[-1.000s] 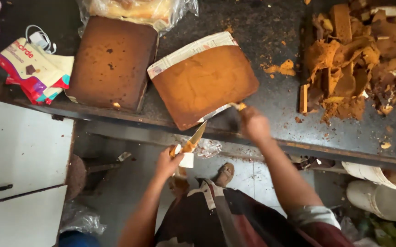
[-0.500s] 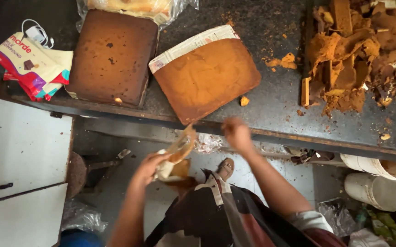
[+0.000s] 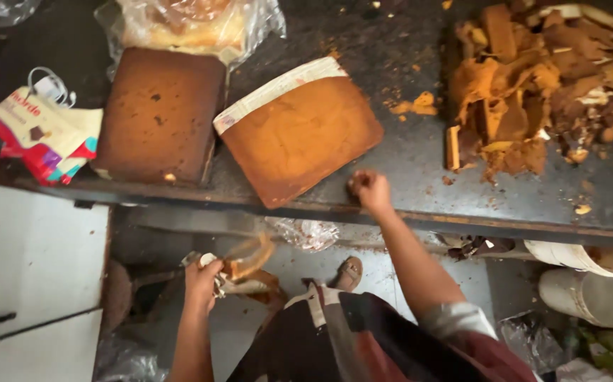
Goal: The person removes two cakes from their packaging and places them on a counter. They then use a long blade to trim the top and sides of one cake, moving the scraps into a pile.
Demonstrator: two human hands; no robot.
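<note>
An orange-brown square cake (image 3: pixel 299 134) with a white paper strip along its far edge lies tilted on the dark counter (image 3: pixel 405 191). A darker brown square cake (image 3: pixel 159 117) lies to its left. My right hand (image 3: pixel 368 189) rests on the counter by the orange cake's near right edge, its fingers curled shut; what is under them is hidden. My left hand (image 3: pixel 204 279) is below the counter's edge. It grips a curled strip of cake crust (image 3: pixel 250 258) with some white paper.
A heap of cut cake crusts and scraps (image 3: pixel 540 92) fills the counter's right. A bagged cake (image 3: pixel 189 21) sits at the back and a colourful packet (image 3: pixel 41 134) at the left. White cupboard doors (image 3: pixel 30 269) are lower left, white buckets (image 3: pixel 589 283) lower right.
My left hand dropped below the counter with the crust strip. My right hand went back to the counter and closed where a loose crumb lay; that crumb no longer shows.
</note>
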